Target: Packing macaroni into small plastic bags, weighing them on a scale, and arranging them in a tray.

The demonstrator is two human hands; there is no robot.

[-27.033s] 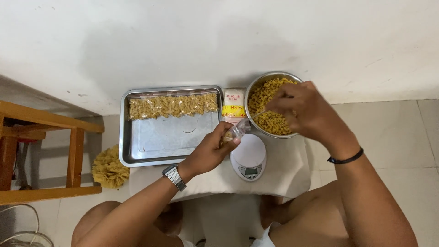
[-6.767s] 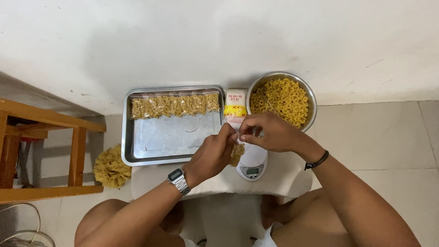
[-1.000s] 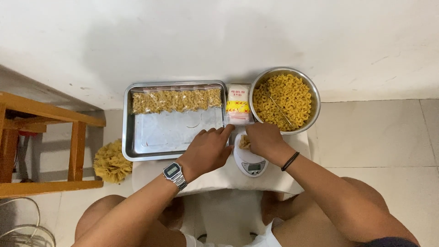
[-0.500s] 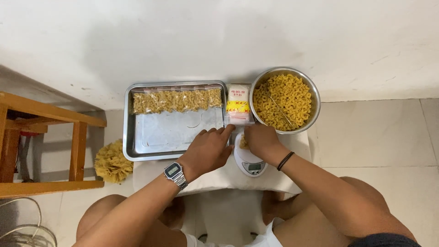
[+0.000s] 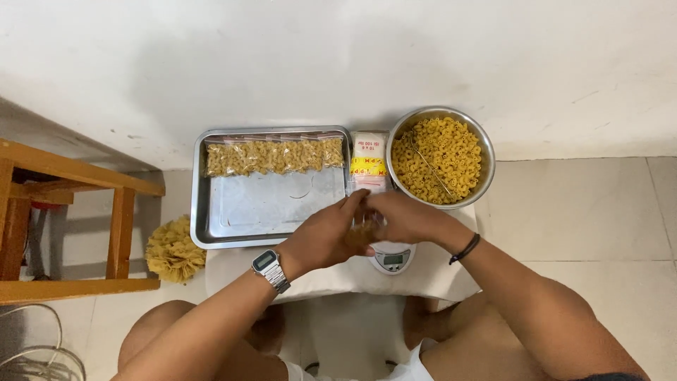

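Head view — both my hands are up over the scale, meeting in the middle. My left hand and right hand both have their grip pinched on a small bag of pasta, held between them just above the scale's plate, fingertips close together at its top edge. The picture is blurred there, so I can't tell whether the bag's mouth is sealed.

Risk one — if that mouth is open and I tilt it, pasta spills onto the scale and the white tabletop. Risk two — my left wrist sits right by the tray; a careless swing could knock its rim and shift the filled bags lined along its far side. Risk three — the bowl of loose pasta stands just beyond my right hand, a spoon lying in it; a bump from my knuckles would rock it. The pack of empty bags sits between tray and bowl.
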